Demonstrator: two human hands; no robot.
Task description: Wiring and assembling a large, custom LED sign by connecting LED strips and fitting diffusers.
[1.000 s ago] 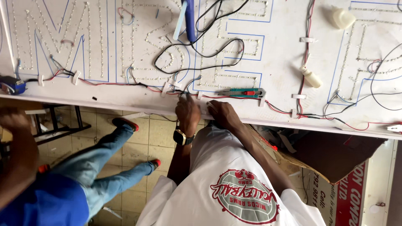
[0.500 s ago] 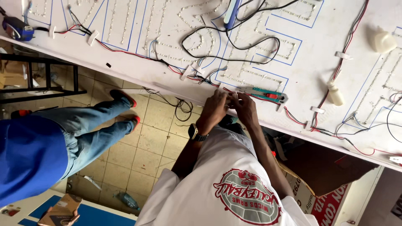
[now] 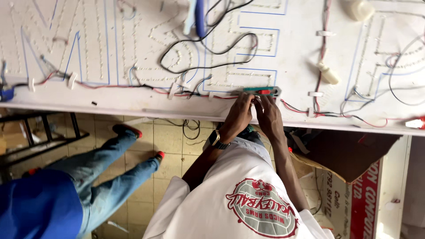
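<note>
A big white sign board (image 3: 133, 108) with blue letter outlines and rows of small lights lies in front of me. Red and black wires (image 3: 155, 90) run along its near edge. My left hand (image 3: 239, 116), with a watch on the wrist, and my right hand (image 3: 268, 117) meet at the board's edge. Their fingertips pinch the red wire just below a green and red hand tool (image 3: 261, 91) lying on the board. What is between the fingers is mostly hidden.
A loose black cable (image 3: 208, 48) loops over the board, beside a blue-handled tool (image 3: 199, 15) and white plastic parts (image 3: 328, 74). A person in a blue shirt (image 3: 40, 206) and jeans stands at the left on the tiled floor. A brown cardboard box (image 3: 349, 150) sits below right.
The view has swung back level along the board. Both hands stay together at the wire beside the green and red tool; the person in blue has shifted to the lower left.
</note>
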